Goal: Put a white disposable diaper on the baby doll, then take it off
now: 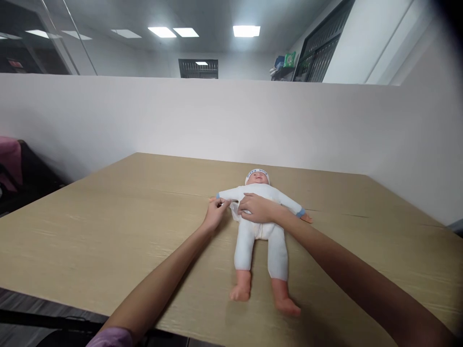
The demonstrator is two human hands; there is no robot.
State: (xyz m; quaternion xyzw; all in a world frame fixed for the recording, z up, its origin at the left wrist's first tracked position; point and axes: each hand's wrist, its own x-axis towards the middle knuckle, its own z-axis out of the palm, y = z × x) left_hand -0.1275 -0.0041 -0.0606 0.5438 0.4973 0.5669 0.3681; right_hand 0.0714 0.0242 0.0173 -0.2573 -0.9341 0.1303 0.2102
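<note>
Bare forearms (168, 277) span my feed toward the doll (262, 231), face-up on the worktop (108, 217), long axis running away from the camera, the nearer right hand (258, 208) spread loosely on its belly, the left hand (215, 213) just beside its waist, fingers seemingly pinching a white flap (234, 211).

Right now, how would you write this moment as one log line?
doll: face-up on table, white clothing | left hand: near white flap, grip unclear | right hand: on doll's torso
</note>
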